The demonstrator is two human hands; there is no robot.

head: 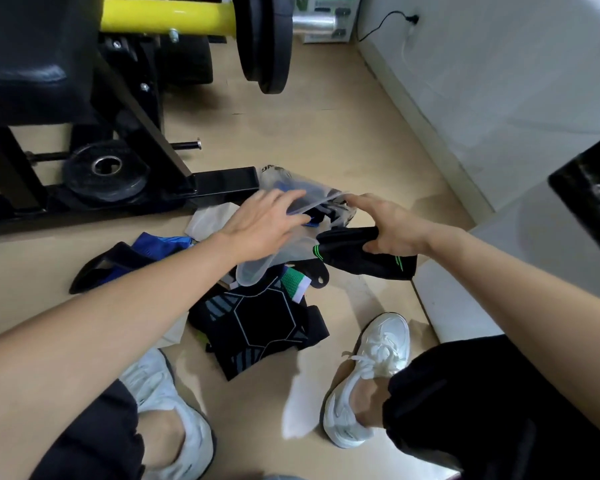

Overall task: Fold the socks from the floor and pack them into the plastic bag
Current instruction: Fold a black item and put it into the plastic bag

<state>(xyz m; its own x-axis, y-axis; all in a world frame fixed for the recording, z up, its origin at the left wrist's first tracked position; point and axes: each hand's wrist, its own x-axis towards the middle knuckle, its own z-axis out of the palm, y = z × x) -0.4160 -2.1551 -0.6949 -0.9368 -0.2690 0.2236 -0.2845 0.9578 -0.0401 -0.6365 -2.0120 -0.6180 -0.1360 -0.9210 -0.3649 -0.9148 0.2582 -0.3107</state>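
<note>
A clear plastic bag (302, 188) lies on the floor beside the gym frame, with blue and dark socks showing inside. My left hand (260, 223) rests on the bag's opening, fingers straight and spread over the film. My right hand (392, 230) grips a folded black sock with green stripes (361, 258) just right of the bag's mouth, its index finger stretched to the bag's edge. Below the hands lie a black sock with grey lines (257, 327), a green and white sock (293, 284) and a blue and black sock (146, 251).
A black weight machine frame (125, 133) with a yellow bar and plates stands at the left and back. A white wall and skirting (465, 98) run along the right. My two white shoes (371, 375) stand on the beige floor near the pile.
</note>
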